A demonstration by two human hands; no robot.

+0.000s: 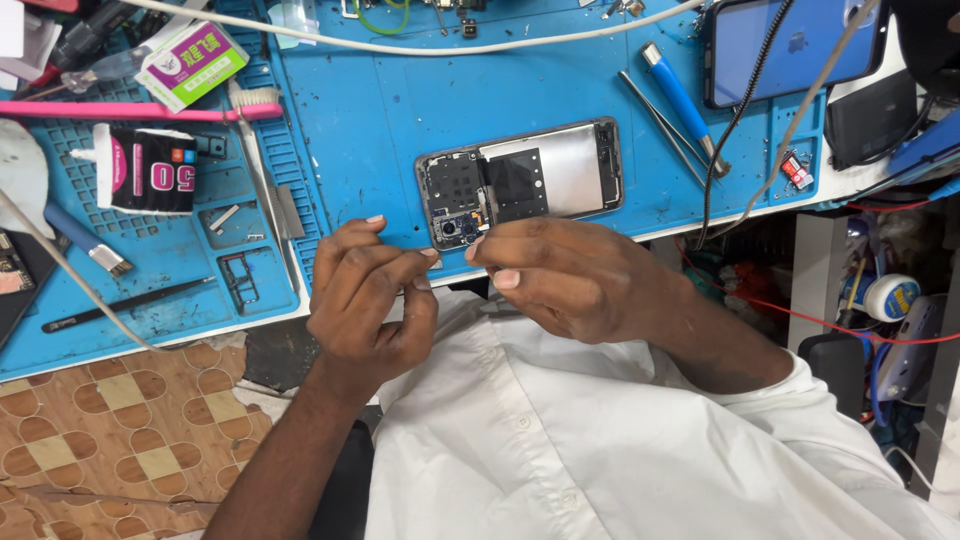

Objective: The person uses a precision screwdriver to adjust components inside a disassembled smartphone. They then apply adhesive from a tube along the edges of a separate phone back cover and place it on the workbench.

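Note:
An opened phone (545, 175) with its back cover off lies on the blue work mat (400, 120), camera module and dark shielding exposed. My left hand (365, 300) hovers just in front of the phone's near-left corner, fingers curled and pinched together; whether it holds a tiny part I cannot tell. My right hand (570, 275) rests at the phone's near edge, fingertips touching the camera end, thumb tucked beneath.
A blue-handled screwdriver (680, 100) and metal tweezers (660, 125) lie right of the phone. Another phone (790, 45) with a cable sits at far right. A pink toothbrush (140, 110), small boxes, black tweezers (125, 305) and a tray fill the left.

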